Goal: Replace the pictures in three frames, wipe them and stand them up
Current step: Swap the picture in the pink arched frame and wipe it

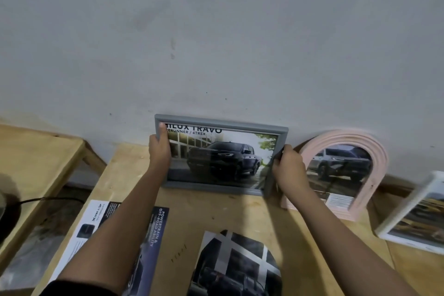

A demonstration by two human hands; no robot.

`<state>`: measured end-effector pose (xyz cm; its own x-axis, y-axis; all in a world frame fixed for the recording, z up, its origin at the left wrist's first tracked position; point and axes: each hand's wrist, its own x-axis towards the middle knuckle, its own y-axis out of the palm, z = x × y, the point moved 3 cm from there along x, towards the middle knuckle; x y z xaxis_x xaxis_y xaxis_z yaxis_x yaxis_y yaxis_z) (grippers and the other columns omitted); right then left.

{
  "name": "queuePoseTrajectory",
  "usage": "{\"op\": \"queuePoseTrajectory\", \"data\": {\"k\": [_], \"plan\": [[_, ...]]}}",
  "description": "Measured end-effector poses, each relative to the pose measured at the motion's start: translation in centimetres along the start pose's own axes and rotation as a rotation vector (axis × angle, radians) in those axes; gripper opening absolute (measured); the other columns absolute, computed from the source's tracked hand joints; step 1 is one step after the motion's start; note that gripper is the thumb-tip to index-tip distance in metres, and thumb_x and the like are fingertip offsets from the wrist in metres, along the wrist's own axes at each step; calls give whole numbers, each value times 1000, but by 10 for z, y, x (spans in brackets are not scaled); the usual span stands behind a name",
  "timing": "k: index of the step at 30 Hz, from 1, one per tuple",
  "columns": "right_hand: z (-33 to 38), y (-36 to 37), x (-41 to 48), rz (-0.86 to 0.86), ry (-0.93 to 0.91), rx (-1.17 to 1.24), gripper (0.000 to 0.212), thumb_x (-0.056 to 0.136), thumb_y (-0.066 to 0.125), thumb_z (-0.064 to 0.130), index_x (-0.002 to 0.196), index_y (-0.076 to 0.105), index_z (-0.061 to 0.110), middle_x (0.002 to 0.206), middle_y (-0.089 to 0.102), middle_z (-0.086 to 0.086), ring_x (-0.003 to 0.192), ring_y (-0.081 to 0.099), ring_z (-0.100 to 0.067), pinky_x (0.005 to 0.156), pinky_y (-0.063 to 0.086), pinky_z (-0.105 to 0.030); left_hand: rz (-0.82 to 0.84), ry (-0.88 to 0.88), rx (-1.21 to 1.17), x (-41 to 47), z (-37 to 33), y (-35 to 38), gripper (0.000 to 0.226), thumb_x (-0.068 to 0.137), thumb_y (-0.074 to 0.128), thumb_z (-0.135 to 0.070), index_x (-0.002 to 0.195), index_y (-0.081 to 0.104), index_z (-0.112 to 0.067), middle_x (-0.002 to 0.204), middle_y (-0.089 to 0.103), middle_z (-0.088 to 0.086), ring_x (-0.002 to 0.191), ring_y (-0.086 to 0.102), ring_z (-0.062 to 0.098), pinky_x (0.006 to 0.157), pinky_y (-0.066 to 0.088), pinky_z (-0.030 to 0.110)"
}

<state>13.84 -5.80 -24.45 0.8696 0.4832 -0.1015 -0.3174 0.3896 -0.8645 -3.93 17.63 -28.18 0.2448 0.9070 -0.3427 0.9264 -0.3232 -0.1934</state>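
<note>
I hold the grey frame (221, 154) with the dark pickup picture upright between my hands at the back of the wooden surface (240, 214), by the wall. My left hand (159, 149) grips its left edge, and my right hand (289, 168) grips its right edge.

I get dim, flat, greyish light. All is soft; the white frame (408, 204) at the right edge smears most. Faint glare veils the grey frame (221, 125).
</note>
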Motion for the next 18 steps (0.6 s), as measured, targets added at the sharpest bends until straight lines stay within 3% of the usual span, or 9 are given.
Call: {"op": "queuePoseTrajectory", "data": {"k": [3, 6, 8, 11, 13, 15, 18], "plan": [[-1, 0, -3, -44, -17, 26, 17, 88, 48, 3, 104, 49, -1, 93, 61, -23, 85, 59, -39, 65, 42, -35, -16, 33, -7, 6, 0, 4, 61, 95, 25, -57, 131, 36, -8, 113, 49, 8, 110, 50, 25, 83, 40, 36], [-4, 0, -7, -40, -21, 68, 19, 88, 48, 2, 107, 48, 0, 91, 61, -23, 83, 61, -39, 66, 46, -36, -42, 91, 32, 5, -6, 4, 60, 98, 25, -51, 134, 32, -4, 114, 42, 7, 105, 43, 19, 85, 36, 34], [-8, -2, -14, -25, -52, 96, 21, 88, 48, 2, 109, 46, 1, 86, 60, -19, 81, 61, -37, 65, 47, -36, -85, 112, 36, 4, -11, 4, 59, 98, 31, -46, 130, 36, 4, 112, 42, 10, 108, 47, 26, 89, 38, 40], [-17, -11, -37, -81, -153, 206, 33, 87, 52, 1, 119, 49, 6, 95, 62, -9, 89, 62, -25, 76, 52, -35, -393, 236, -23, -11, -14, -3, 48, 95, 48, -34, 120, 46, 7, 119, 44, 20, 116, 45, 30, 98, 35, 33], [-29, -21, -64, -163, -231, 312, 37, 87, 55, 1, 123, 54, 9, 105, 63, -1, 94, 60, -13, 80, 52, -28, -600, 448, -101, -43, -12, 0, 24, 93, 51, -19, 107, 51, 0, 105, 48, 10, 99, 50, 14, 87, 41, 28], [-54, -29, -86, -218, -258, 337, 33, 85, 59, 1, 115, 60, 16, 103, 62, 8, 91, 59, -5, 75, 51, -19, -418, 553, -192, -88, -9, 30, 5, 93, 46, -8, 96, 47, -13, 90, 46, -4, 80, 49, -5, 70, 43, 14], [-117, -39, -92, -340, -62, 371, 31, 84, 58, -2, 110, 59, 17, 101, 61, 3, 92, 60, -13, 71, 45, -10, 166, 650, -96, -150, 2, 101, 6, 92, 49, -21, 98, 49, -22, 88, 51, -3, 80, 53, 1, 72, 45, 17]]}}
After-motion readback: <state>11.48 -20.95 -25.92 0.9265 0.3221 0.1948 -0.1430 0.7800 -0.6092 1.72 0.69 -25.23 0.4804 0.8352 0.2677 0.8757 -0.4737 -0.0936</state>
